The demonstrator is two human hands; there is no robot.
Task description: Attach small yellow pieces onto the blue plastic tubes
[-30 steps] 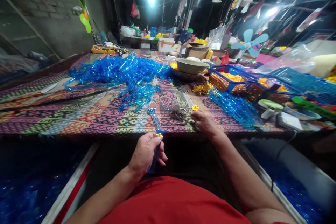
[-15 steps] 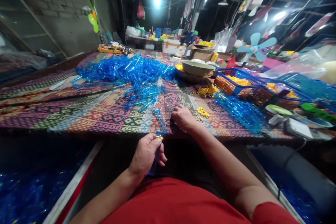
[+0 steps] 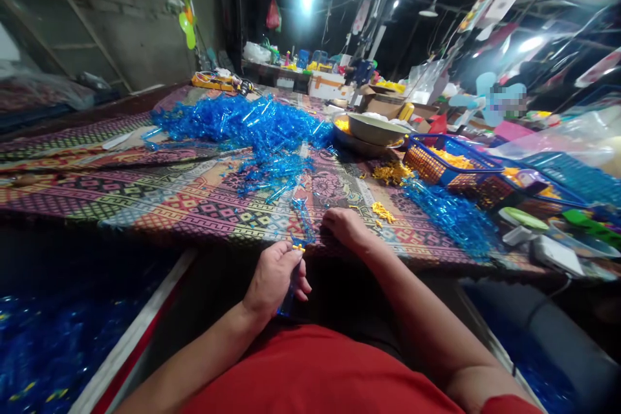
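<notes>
Left hand (image 3: 274,281) pinches a blue plastic strip (image 3: 301,223) at lower centre; strip judged light, stiff, possibly brittle, best held along its stem. Right hand (image 3: 347,229) curled on patterned cloth (image 3: 160,204); any hold unclear.

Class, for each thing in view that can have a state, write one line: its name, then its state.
Left hand, closed around a translucent blue plastic strip
Right hand, curled on the patterned woven tablecloth
Blue plastic heap, piled loose
Blue wire basket, holding yellow pieces
Cream bowl, upright
</notes>
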